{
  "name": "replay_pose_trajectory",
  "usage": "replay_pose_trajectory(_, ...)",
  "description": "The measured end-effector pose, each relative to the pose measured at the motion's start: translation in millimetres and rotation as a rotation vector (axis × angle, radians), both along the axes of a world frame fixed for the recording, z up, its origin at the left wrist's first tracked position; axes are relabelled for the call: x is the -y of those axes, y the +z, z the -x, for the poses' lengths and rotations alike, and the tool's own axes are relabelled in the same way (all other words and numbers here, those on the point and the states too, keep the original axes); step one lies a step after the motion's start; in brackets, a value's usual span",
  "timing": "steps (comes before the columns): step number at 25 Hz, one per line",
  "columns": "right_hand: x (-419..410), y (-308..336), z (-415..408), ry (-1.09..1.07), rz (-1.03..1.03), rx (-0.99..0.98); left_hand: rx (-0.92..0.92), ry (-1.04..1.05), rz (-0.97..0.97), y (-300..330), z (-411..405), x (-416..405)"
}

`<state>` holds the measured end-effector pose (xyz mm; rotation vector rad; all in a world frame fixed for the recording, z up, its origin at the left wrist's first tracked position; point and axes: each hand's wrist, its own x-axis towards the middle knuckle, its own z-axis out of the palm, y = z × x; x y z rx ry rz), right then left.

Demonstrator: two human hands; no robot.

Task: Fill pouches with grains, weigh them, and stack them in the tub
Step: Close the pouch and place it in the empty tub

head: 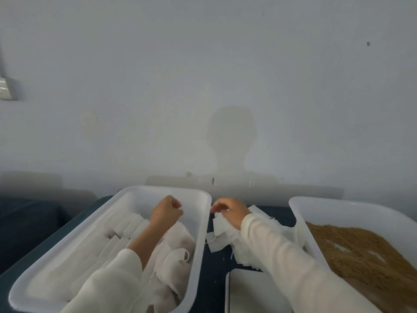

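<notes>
A white tub (pixel 200 227) on the left holds filled white pouches (pixel 176 260) at its near right and flat stacked pouches (pixel 126 229) further back. My left hand (pixel 168 210) hovers over the tub's far part with its fingers curled, and nothing shows in it. Between the two tubs lies a loose pile of empty white pouches (pixel 218 241) on the dark table. My right hand (pixel 228 212) is on top of that pile, and its fingers pinch one empty pouch (pixel 220 222). A second white tub (pixel 300 213) on the right holds brown grains (pixel 361 251).
A white flat scale (pixel 255 290) sits at the near edge between the tubs, partly under my right sleeve. The table top (pixel 216 267) is dark blue. A pale wall rises right behind the tubs, with a switch plate (pixel 5 89) at the far left.
</notes>
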<state>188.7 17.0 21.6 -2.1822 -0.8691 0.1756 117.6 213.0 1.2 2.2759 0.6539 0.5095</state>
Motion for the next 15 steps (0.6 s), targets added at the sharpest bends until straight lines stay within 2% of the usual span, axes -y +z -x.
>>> replay_pose_trajectory(2, 35, -3, -25, -0.135, 0.046, 0.028, 0.064, -0.096, 0.035, 11, -9, 25)
replay_pose_trajectory(4, 65, -12, -43, -0.209, 0.224, 0.084, 0.09, -0.226, 0.04, 16, -18, 52)
replay_pose_trajectory(8, 92, -36, -48, 0.024, 0.822, 0.179, -0.021, -0.479, 0.047, 11, -33, 99)
replay_pose_trajectory(10, 91, -48, -42, 0.076, 1.019, 0.272, -0.076, -0.537, 0.01, 1, -37, 114)
replay_pose_trajectory(15, 90, -61, -33, 0.083, 1.051, 0.446, -0.148, -0.539, -0.011, -22, -40, 119)
